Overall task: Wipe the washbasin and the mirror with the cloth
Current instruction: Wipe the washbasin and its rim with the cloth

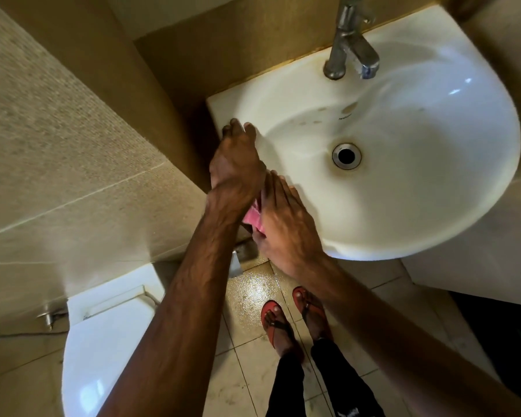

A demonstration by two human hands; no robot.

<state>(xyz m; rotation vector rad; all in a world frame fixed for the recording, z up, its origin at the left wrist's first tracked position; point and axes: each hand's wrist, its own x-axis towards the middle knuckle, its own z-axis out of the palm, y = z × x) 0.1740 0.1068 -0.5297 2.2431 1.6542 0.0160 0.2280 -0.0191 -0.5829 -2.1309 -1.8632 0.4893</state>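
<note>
The white washbasin (433, 139) fills the upper right, with a drain hole (346, 155) in its bowl. My left hand (235, 164) lies flat on the basin's left rim, fingers spread toward the back corner. My right hand (286, 224) presses on the near left rim just behind it. A pink cloth (254, 216) shows as a small strip between the two hands, mostly hidden under my right palm. No mirror is in view.
A chrome tap (351, 46) stands at the back of the basin. A white toilet lid (109, 335) sits at lower left below tiled walls. My feet in red sandals (292, 320) stand on the wet tiled floor under the basin.
</note>
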